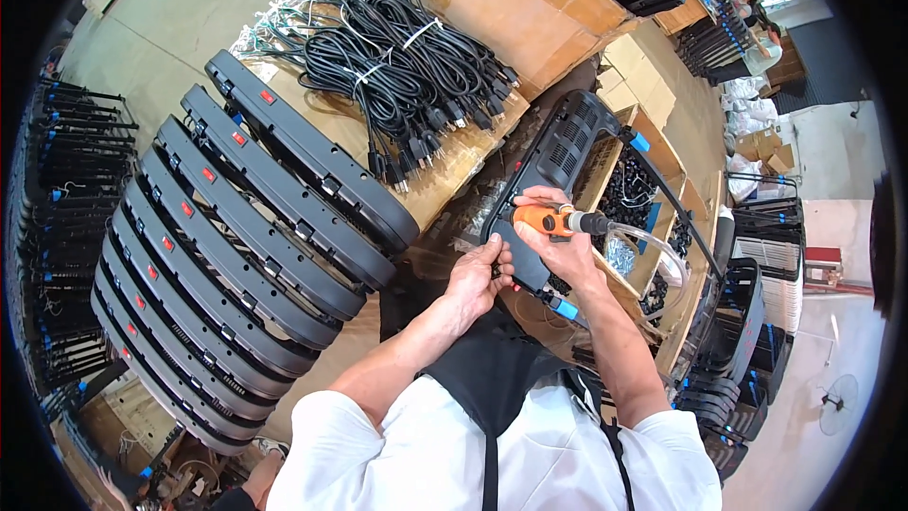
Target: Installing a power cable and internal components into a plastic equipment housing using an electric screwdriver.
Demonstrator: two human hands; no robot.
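Note:
My right hand [565, 254] is wrapped round an orange pneumatic screwdriver [540, 220], with a clear air hose [653, 238] running from its dark end fitting. The tool lies over a long black plastic housing [566, 144] with vent slots, and its tip is hidden from this view. Just left of the tool, my left hand [480, 274] is closed at the housing's near edge, thumb against curled fingers. Whatever those fingers hold, if anything, is too small to make out. A blue-ended leg piece [564, 308] sticks out near the housing's lower end.
Wooden bins [653, 270] of screws and small black parts stand to the right. Bundled black power cords [407, 66] lie on cardboard at the far left. A stack of curved black housings [236, 255] with red switches fills the left. Other people work in the background.

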